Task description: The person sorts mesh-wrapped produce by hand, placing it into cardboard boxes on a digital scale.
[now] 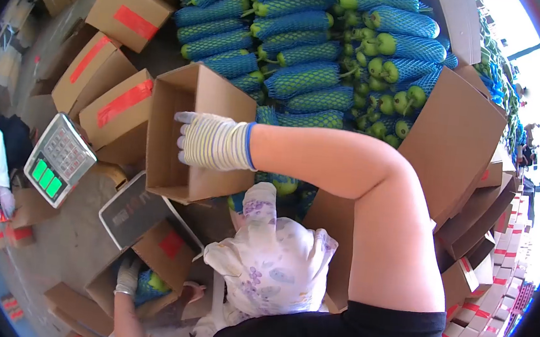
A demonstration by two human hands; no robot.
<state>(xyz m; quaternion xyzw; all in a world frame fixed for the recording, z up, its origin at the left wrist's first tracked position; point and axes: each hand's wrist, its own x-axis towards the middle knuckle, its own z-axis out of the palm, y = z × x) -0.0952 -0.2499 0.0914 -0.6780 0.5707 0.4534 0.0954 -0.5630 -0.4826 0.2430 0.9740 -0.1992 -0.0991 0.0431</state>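
My right hand, in a striped knitted glove with a blue cuff, has its fingers curled over the edge of a tilted open cardboard box. The inside of that box faces left and its visible part holds nothing. At the lower left my left hand, also gloved, lies in another open cardboard box. Its fingers look stretched out, their tips small and partly hidden. Beside it in this box is a green melon in blue netting. Floral cloth covers part of the lower middle.
Rows of blue-netted melons lie ahead. A scale display with green lit panels stands left, near a dark scale platform. Taped cartons stand at the left, and a large carton leans at right. Another person's hand is far left.
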